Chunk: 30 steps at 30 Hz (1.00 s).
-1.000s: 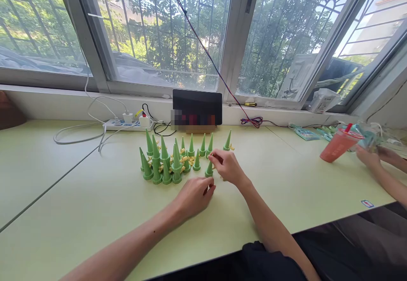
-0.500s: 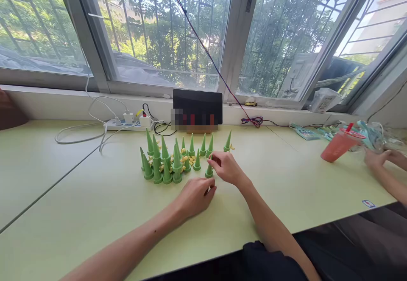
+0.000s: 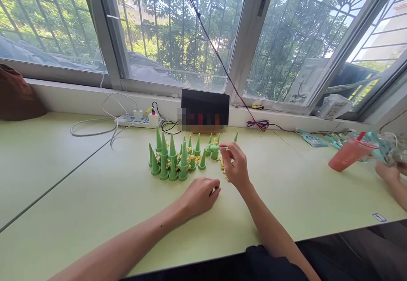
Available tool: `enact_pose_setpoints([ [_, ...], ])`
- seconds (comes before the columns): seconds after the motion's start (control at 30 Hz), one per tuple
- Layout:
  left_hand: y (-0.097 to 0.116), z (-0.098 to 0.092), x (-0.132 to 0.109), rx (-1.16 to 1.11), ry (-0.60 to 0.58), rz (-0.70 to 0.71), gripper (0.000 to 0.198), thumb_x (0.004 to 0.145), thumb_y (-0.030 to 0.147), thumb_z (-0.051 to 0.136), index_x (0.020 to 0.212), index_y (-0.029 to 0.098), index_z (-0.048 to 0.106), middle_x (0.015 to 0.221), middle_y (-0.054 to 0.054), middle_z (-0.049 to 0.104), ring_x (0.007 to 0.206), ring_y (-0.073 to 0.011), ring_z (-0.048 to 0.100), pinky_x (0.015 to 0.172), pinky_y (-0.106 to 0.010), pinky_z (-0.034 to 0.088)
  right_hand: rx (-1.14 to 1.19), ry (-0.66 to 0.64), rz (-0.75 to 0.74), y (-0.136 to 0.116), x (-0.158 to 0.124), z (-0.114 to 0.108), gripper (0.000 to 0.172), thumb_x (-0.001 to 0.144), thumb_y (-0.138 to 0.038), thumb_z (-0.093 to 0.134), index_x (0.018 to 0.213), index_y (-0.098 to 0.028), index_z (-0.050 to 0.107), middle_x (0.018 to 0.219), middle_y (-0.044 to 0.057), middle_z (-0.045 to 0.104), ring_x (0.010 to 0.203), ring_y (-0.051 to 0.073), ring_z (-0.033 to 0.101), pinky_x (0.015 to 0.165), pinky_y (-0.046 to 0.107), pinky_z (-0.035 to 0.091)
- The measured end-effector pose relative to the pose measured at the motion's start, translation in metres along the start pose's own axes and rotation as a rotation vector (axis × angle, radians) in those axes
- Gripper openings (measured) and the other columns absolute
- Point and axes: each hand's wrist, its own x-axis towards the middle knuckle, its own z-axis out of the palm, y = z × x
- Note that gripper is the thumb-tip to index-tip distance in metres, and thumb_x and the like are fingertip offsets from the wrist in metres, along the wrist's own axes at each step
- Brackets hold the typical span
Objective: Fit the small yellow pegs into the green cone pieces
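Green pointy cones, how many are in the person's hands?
1: a green pointed plastic cone, held sideways by the right hand. The left hand is curled with no cone showing, though something small could be hidden inside.

Green cones, each with a sharp tip and a wider collared base, stand upright on the table, most of them in a close cluster. A single cone stands just beside the cluster's right edge. The held cone lies nearly horizontal in the fingertips of the right hand, its base pointing left. Small yellow pieces lie among the cones; others lie just beside the right hand, partly hidden by it.
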Motion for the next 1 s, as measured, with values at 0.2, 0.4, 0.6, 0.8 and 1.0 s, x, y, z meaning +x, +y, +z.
enact_pose_setpoints([
  [0.2,0.002,0.0,0.001,-0.007,0.0,-0.007,0.029,0.091,0.024,0.043,0.063,0.019,0.05,0.058,0.0,0.055,0.053,-0.0129,0.044,0.056,-0.028,0.026,0.058,-0.066,0.023,-0.01,0.007,0.012,0.027,0.1,-0.036,0.042,0.105,-0.021,0.063,0.096,0.007,0.06,0.068,0.014,0.055,0.061,0.027,0.045],
  [0.4,0.004,-0.003,0.0,-0.008,-0.015,-0.012,0.028,0.09,0.024,0.044,0.063,0.019,0.047,0.057,0.0,0.055,0.052,-0.0126,0.043,0.055,-0.027,0.024,0.11,-0.148,0.057,-0.017,0.019,0.021,0.027,0.101,-0.038,0.041,0.103,-0.021,0.061,0.093,0.006,0.059,0.067,0.013,0.053,0.06,0.025,0.043],
  [0.6,0.004,-0.004,-0.001,-0.005,-0.022,-0.011,0.027,0.09,0.024,0.045,0.064,0.019,0.047,0.057,0.0,0.055,0.051,-0.0127,0.042,0.055,-0.027,0.023,0.081,-0.227,0.037,-0.02,0.031,0.026,0.027,0.1,-0.035,0.04,0.102,-0.019,0.062,0.092,0.006,0.06,0.068,0.013,0.051,0.061,0.025,0.041],
  [0.8,0.003,-0.002,-0.001,-0.003,-0.025,0.01,0.027,0.091,0.025,0.044,0.066,0.019,0.051,0.059,0.0,0.056,0.053,-0.0134,0.046,0.055,-0.027,0.025,-0.007,-0.29,0.038,-0.02,0.046,0.034,0.023,0.098,-0.031,0.041,0.088,-0.018,0.058,0.079,0.003,0.057,0.066,0.014,0.048,0.061,0.026,0.037],
  [1.0,0.004,-0.002,-0.001,0.006,-0.024,0.001,0.026,0.092,0.026,0.044,0.068,0.019,0.053,0.061,-0.001,0.058,0.055,-0.0141,0.049,0.056,-0.027,0.026,-0.088,-0.412,-0.004,-0.013,0.056,0.046,0.023,0.094,-0.025,0.045,0.073,-0.019,0.051,0.069,0.0,0.053,0.062,0.013,0.043,0.061,0.026,0.033],
])
